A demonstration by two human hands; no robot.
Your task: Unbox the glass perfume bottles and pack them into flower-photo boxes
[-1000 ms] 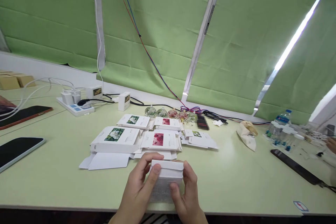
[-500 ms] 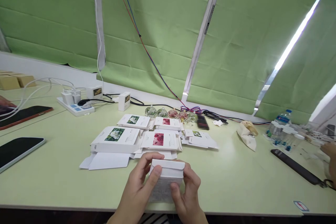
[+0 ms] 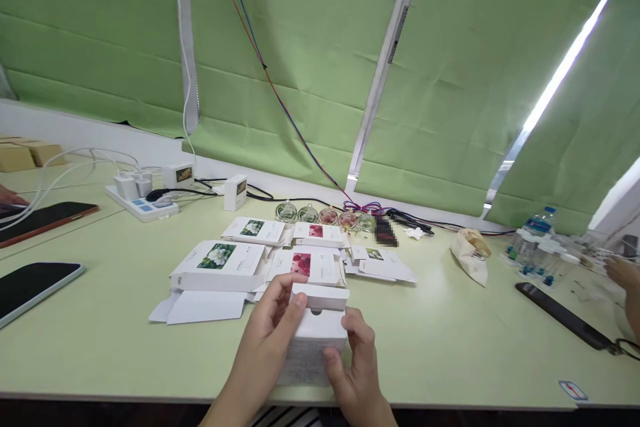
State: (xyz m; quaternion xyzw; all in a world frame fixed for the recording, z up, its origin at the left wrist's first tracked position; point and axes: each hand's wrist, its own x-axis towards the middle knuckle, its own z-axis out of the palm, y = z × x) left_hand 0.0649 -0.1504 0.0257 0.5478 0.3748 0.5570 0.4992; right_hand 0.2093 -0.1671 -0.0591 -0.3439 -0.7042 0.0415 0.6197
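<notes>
Both my hands hold a small white carton (image 3: 314, 341) upright at the near edge of the pale green table (image 3: 100, 340). My left hand (image 3: 265, 343) grips its left side, with fingertips on the lifted top flap (image 3: 320, 296). My right hand (image 3: 353, 367) clasps its right side and front. Just behind lie several flat white cartons with flower pictures, a white-flower one (image 3: 219, 261) at left and a red-flower one (image 3: 306, 267) in the middle. A row of small round glass bottles (image 3: 327, 215) stands behind those.
Two phones (image 3: 35, 283) lie at far left, with a power strip with chargers (image 3: 141, 199) and cables behind. A cloth pouch (image 3: 471, 255), water bottles (image 3: 533, 243) and a dark phone (image 3: 563, 317) sit at right. Another person's hand (image 3: 625, 277) shows at the right edge.
The carton's top flap has lifted open under my left fingers. The other person's hand at the right edge has shifted slightly.
</notes>
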